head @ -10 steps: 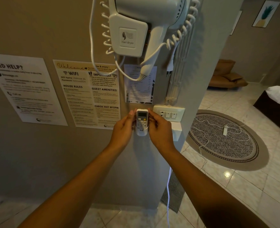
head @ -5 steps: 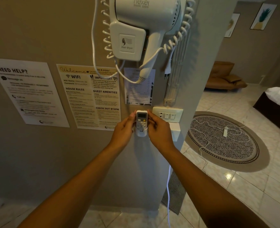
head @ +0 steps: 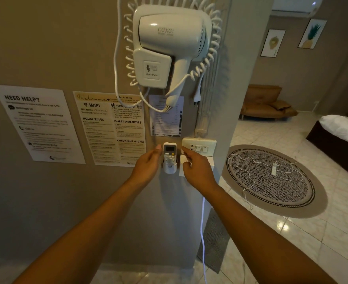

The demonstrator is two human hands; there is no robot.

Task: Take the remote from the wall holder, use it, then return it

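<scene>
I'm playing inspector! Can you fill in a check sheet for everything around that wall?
Surface: beige wall, bare above the posters.
Job's things: remote upright in wall holder.
Clutter: posters, hair dryer, switch plate.
Hands: left hand and right hand open beside the remote, not touching.
Cables: coiled dryer cord; white cable hanging down; cord on rug.
Surroundings: tiled floor, sofa, bed.

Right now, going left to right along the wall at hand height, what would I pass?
"Need Help?" notice → welcome sheet → left hand → remote in its wall holder → right hand → switch plate.
</scene>
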